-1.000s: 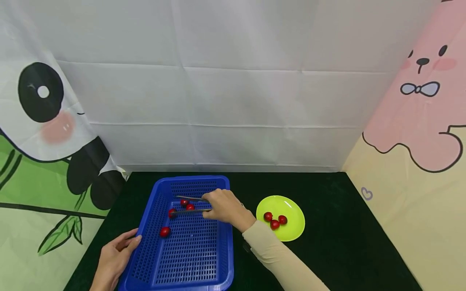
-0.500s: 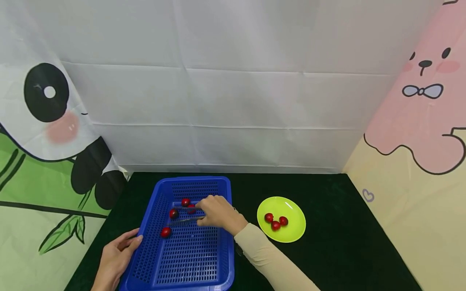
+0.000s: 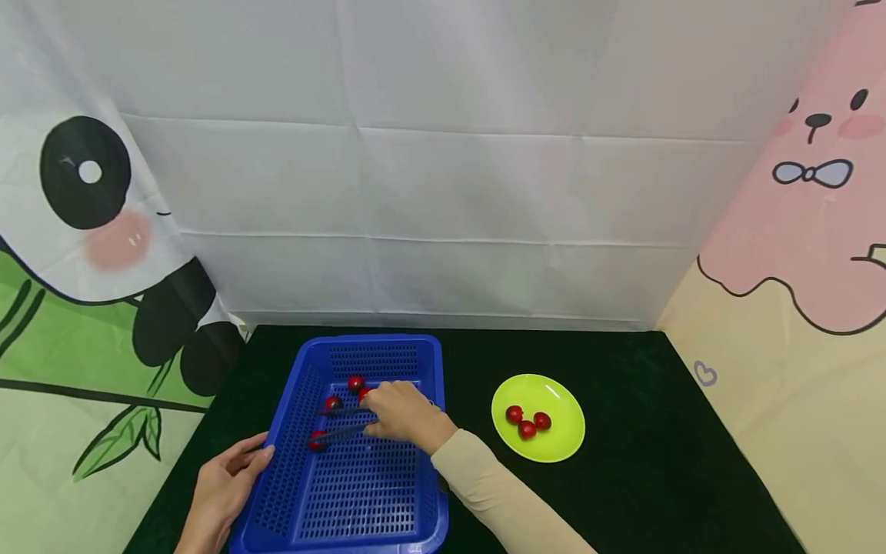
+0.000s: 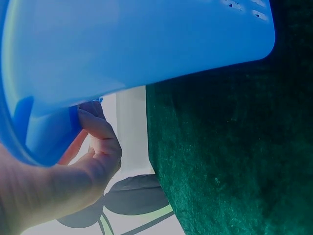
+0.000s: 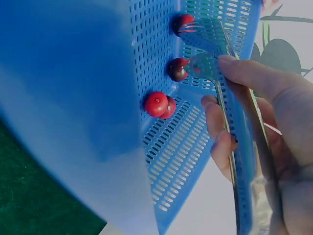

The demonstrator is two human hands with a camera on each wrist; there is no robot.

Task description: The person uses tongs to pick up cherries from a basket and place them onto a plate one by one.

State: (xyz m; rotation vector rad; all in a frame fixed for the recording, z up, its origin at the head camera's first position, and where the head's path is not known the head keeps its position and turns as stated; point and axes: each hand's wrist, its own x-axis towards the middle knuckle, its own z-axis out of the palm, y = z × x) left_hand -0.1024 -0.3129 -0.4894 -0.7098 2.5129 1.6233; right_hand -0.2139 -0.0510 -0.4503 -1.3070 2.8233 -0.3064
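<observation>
My right hand (image 3: 404,415) grips metal tongs (image 5: 204,66) inside a blue perforated plastic basket (image 3: 367,519). Their two arms stand apart; one tip is fork-shaped. In the head view one arm lies over the nearest small round red fruit (image 3: 316,442); the other is just below a darker red fruit (image 3: 333,402). Two more fruits (image 5: 156,104) sit farther back in the basket, seen close together in the right wrist view. My left hand (image 3: 224,485) holds the basket's left rim, its fingers bent around the edge in the left wrist view (image 4: 98,161).
To the basket's right, a yellow-green plate (image 3: 564,438) bears three red fruits (image 3: 527,429). Both stand on a dark green cloth-covered table (image 3: 644,462). A pale curtain (image 3: 450,192) closes off the back, with printed cartoon drapes at either side.
My right hand has moved with the tongs toward me and slightly left, from the rear fruits to the nearest one. The left hand keeps its place on the rim.
</observation>
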